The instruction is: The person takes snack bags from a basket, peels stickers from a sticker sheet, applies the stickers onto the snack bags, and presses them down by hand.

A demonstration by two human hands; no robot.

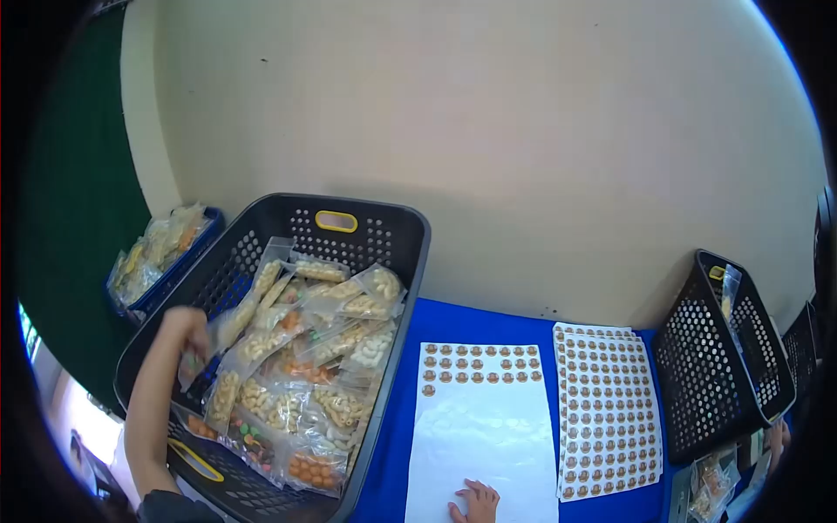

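Snack bags (pixel 288 349) piled in the big black basket (pixel 397 244), and there's the left hand (pixel 185 328) at its left side, right among them! Motion blur hides that grip; can't tell what it holds. Right hand (pixel 477 503): fingers loosely spread, grip empty, flat on a part-filled sticker sheet (pixel 484 436). Beside it, fuller sheets (pixel 610 418) on the blue worktop (pixel 471 326), near another basket (pixel 702 383).

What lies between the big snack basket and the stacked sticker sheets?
In the head view: a mostly bare sticker sheet on blue cloth, the right hand at its near end.
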